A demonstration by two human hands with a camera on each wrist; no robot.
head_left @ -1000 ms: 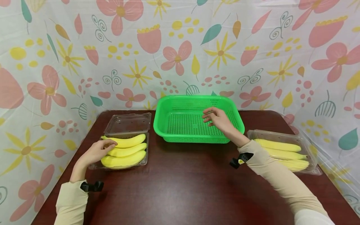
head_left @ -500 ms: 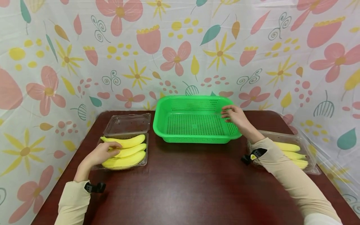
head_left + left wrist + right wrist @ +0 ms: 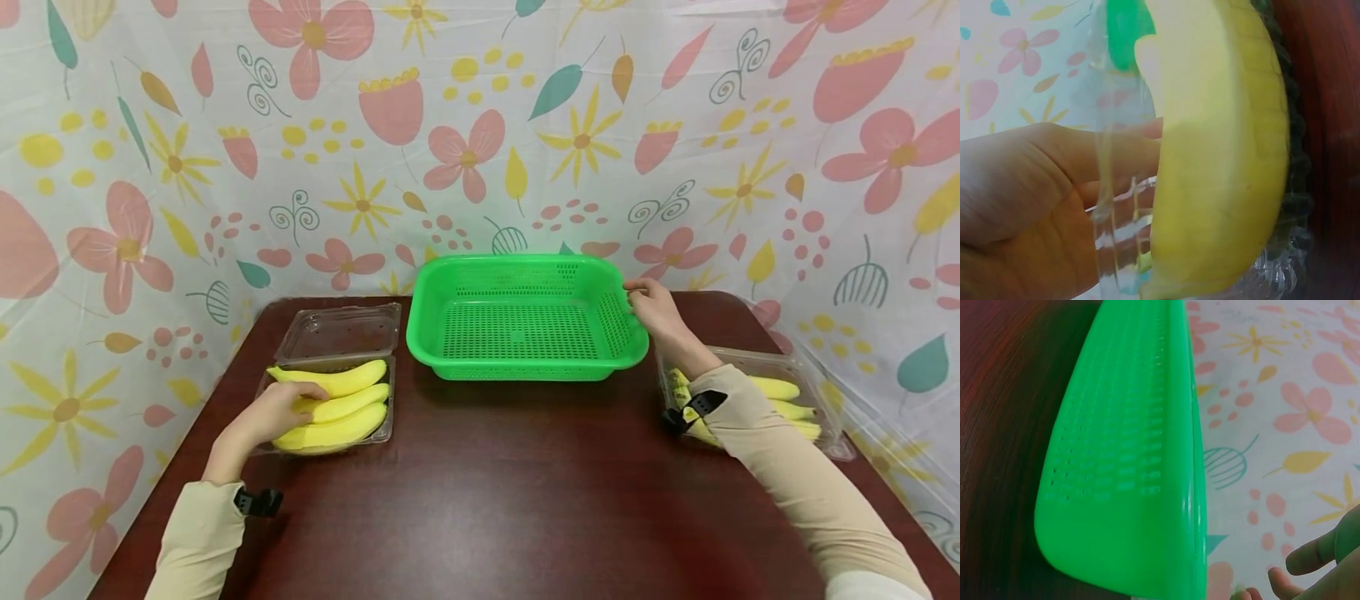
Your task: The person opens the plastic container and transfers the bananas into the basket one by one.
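Note:
Three bananas (image 3: 341, 427) lie side by side in an open clear plastic clamshell (image 3: 382, 432) at the left of the table. My left hand (image 3: 276, 410) is at the left end of the middle banana, fingers reaching down onto it. In the left wrist view the near banana (image 3: 1216, 156) hides those fingertips, so I cannot tell whether they pinch it. A green perforated basket (image 3: 517, 368) stands at the back middle. Close by its right rim is my right hand (image 3: 660, 315), fingers loosely bent and nothing in them. The right wrist view shows those fingers (image 3: 1313, 553) apart from the basket wall.
Another clear plastic box (image 3: 836, 446), holding several long yellow pieces (image 3: 776, 387), sits at the right, partly behind my right sleeve. The clamshell's raised lid (image 3: 341, 331) lies back at the left. A flowered curtain (image 3: 465, 192) hangs behind the dark table (image 3: 480, 492).
My right hand has moved right, from over the basket's inside to its right rim. My left hand has shifted slightly right over the bananas. The bananas and basket stay in place.

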